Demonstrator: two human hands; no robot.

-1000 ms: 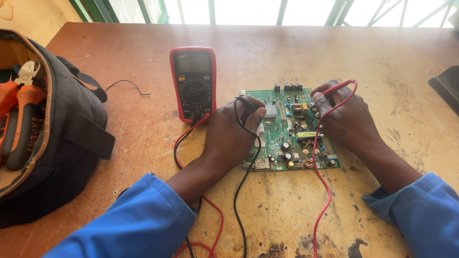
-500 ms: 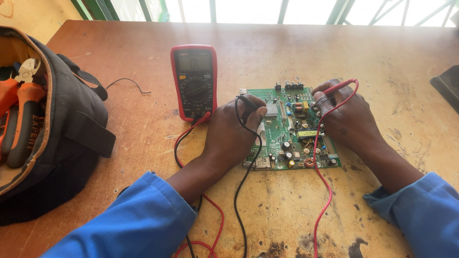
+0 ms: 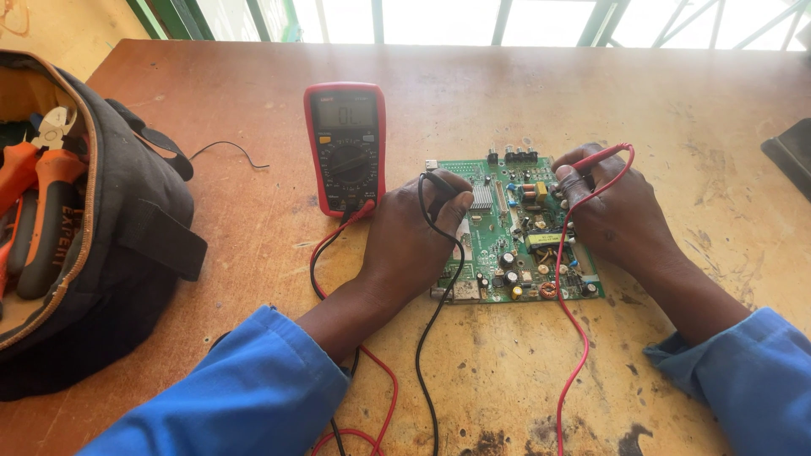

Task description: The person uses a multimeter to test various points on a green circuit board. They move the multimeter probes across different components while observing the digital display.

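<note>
Left hand (image 3: 414, 241) pinches black probe (image 3: 438, 187) on green circuit board (image 3: 507, 253); right hand (image 3: 617, 215) grips red probe (image 3: 601, 156) there. Multimeter (image 3: 346, 148) just beside board.

Left hand (image 3: 411, 245) curled, palm down; right hand (image 3: 617, 215) pinching.

free: table (image 3: 676, 101) right of board | blocked: multimeter (image 3: 345, 148), tool bag (image 3: 101, 236) left, leads (image 3: 439, 338) near
</note>
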